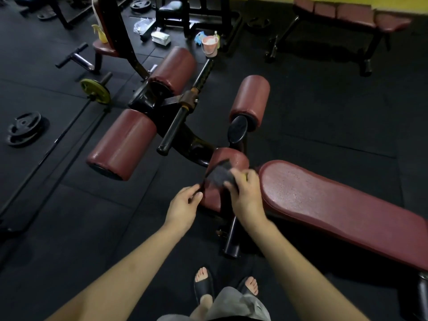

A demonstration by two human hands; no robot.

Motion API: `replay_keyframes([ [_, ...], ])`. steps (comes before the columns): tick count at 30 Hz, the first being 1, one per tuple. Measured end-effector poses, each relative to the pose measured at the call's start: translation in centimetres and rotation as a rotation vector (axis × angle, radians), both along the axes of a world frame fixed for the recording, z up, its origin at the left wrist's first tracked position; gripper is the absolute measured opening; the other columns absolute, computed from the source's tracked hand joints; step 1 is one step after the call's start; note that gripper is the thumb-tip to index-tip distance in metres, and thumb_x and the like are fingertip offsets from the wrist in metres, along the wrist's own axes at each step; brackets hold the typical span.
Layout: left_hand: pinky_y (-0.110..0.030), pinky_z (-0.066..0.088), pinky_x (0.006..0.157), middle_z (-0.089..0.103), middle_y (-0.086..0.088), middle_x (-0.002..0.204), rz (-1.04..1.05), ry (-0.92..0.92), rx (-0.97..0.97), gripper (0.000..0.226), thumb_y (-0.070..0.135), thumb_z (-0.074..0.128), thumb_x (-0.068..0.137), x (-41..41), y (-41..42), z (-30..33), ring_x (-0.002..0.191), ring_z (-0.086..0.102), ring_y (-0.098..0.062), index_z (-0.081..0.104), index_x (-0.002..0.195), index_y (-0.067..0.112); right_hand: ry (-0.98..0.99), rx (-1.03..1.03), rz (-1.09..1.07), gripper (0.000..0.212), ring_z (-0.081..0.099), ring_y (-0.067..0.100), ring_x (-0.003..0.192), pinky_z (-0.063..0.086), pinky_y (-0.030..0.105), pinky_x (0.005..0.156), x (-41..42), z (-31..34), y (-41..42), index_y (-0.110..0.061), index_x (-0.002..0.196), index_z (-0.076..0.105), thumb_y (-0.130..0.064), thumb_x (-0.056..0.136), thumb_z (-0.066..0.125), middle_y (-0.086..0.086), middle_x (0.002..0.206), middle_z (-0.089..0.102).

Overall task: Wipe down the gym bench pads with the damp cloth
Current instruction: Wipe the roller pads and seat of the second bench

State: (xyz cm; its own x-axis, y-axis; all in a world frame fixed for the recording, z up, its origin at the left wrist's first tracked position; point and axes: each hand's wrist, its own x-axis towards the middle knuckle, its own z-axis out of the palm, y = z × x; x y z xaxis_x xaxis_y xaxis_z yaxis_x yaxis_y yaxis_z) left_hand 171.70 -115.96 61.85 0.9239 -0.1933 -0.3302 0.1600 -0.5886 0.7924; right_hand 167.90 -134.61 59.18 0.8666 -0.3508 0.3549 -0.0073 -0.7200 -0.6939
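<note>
Standing at the head end of the long bench pad [335, 205], its red surface beaded with droplets. Holding the dark cloth [218, 173] over the nearest roller pad [228, 163], just off that end of the bench. Left hand [185, 205] pinching a trailing corner of the cloth between thumb and curled fingers. Right hand [245, 193] gripping the bunched main part, fingers closed round it; something yellow-green showing at its fingertips, not identifiable. Apparently spreading or refolding the cloth ahead of the next pass.

Recommended handling: folding to a flat, fresh face; wrapping it over the roller's curve and working round the whole cylinder, end caps included; keeping even pressure rather than dabbing. Three further roller pads [121, 144] [172, 70] [251, 99] lying beyond, toward the far end of the frame, likely awaiting the same. Bucket [209, 46] standing on the floor past them, well apart, available for rinsing.
</note>
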Motion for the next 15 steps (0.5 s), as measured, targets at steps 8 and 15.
replay_keyframes([
  [8,-0.008,0.033,0.098,0.054,0.015,0.136,-0.014,0.041,-0.032,0.04,0.019,0.05,0.108,-0.5,-0.1,-0.2,0.121,0.05,0.002,0.056,0.145,0.034,0.005,-0.027,0.024,0.036,0.052,0.029,0.096,0.052,0.046,0.085,0.1,-0.8,-1.5,-0.017,0.126,0.059,-0.01,0.092,0.07,0.011,0.105,0.049],
  [15,-0.013,0.034,0.099,0.055,0.02,0.131,-0.006,0.024,0.031,0.035,0.026,0.051,0.108,0.1,-0.2,0.5,0.125,0.051,-0.003,0.06,0.142,0.03,0.021,0.054,-0.111,0.033,0.052,0.028,0.1,0.049,0.039,0.092,3.5,0.4,-2.3,-0.011,0.128,0.063,-0.02,0.096,0.068,0.013,0.109,0.052],
])
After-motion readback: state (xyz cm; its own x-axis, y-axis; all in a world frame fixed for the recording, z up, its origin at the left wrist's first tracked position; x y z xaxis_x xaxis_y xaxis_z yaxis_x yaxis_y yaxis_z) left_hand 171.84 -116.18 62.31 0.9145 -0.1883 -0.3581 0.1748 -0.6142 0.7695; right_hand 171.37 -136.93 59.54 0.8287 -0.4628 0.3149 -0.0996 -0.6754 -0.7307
